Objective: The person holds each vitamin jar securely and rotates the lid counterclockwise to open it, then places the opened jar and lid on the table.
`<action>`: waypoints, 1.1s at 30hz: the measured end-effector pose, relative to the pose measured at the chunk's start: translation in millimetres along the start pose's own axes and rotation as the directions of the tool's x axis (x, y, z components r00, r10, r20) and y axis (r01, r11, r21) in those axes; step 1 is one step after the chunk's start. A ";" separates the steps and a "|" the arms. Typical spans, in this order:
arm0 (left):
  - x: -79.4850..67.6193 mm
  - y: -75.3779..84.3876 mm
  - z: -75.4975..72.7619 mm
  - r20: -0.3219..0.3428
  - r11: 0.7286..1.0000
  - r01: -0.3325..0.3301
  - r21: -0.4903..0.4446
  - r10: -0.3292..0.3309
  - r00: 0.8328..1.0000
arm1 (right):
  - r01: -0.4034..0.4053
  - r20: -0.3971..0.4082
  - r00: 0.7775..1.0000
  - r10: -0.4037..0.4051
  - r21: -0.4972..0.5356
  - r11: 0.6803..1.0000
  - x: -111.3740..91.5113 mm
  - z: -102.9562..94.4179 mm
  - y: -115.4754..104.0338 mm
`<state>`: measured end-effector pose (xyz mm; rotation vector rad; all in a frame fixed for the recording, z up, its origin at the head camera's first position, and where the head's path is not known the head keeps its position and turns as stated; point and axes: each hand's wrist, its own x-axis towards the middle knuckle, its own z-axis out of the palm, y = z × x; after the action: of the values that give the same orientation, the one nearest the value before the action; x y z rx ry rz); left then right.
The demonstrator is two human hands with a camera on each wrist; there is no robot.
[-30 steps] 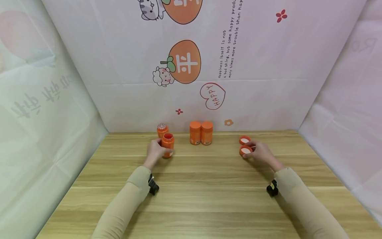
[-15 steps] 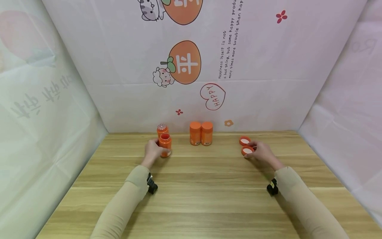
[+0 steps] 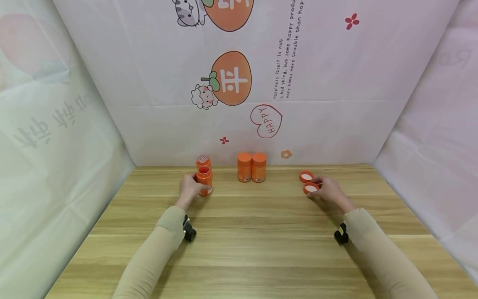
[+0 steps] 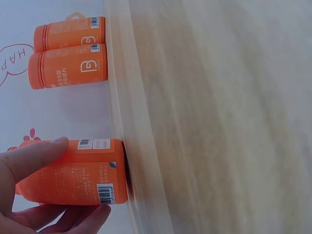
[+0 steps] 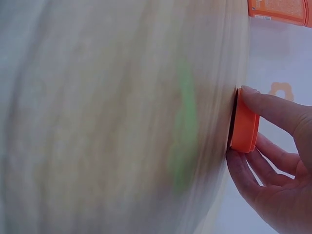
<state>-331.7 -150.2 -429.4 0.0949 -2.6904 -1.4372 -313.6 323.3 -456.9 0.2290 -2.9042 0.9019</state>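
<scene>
Closest to you, your two pale sleeves (image 3: 145, 261) reach forward over the wooden table (image 3: 261, 253), with a small black device (image 3: 189, 231) at the left cuff and another black device (image 3: 341, 234) at the right one. Beyond the cuffs, your left hand (image 3: 188, 191) grasps an uncapped orange bottle (image 3: 204, 177), thumb along one side and fingers curled round the other. That bottle stands upright at the left of the far part of the table, its red inside showing; its base is right at the tabletop, though you cannot tell whether it fully touches. Your right hand (image 3: 329, 192) pinches the near lid (image 3: 311, 188) by its rim between thumb and fingers, well apart from the bottle on the right. The lid lies white side up. Just behind it is the far lid (image 3: 306, 177), also white side up. Behind the bottle you hold stands a rear bottle (image 3: 203, 160) with a pale, speckled top, partly hidden. Between your hands, farther back, two capped bottles (image 3: 244, 167) stand upright side by side. At the very back, you face a white printed sheet (image 3: 328, 83) with a red heart outline (image 3: 266, 121) reading HAPPY
</scene>
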 end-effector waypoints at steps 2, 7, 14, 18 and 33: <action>0.0 -0.4 -0.4 -0.007 1.000 0.000 0.003 0.000 1.000 | -0.003 0.003 1.000 0.003 0.000 1.000 -0.5 0.3 -0.3; 0.4 -2.0 -1.0 -0.021 1.000 0.022 0.008 -0.021 1.000 | -0.017 0.016 1.000 0.017 0.013 1.000 -1.9 0.2 -1.0; 2.5 -1.5 -2.7 -0.019 0.999 0.032 -0.010 -0.033 0.999 | -0.019 0.009 1.000 0.019 0.044 0.999 -1.1 -1.2 -3.0; 3.9 -2.1 -3.2 -0.029 0.999 0.039 0.007 -0.039 0.999 | -0.031 0.021 0.999 0.030 0.070 0.997 -1.0 -2.1 -2.8; 7.8 -4.3 -5.5 -0.015 0.997 0.078 -0.018 -0.078 0.997 | -0.024 0.012 1.000 0.023 0.080 0.996 -3.8 -4.7 -3.7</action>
<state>-338.8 -157.8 -429.5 0.2117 -2.6899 -1.4739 -309.0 323.4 -451.5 0.2066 -2.8900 1.0260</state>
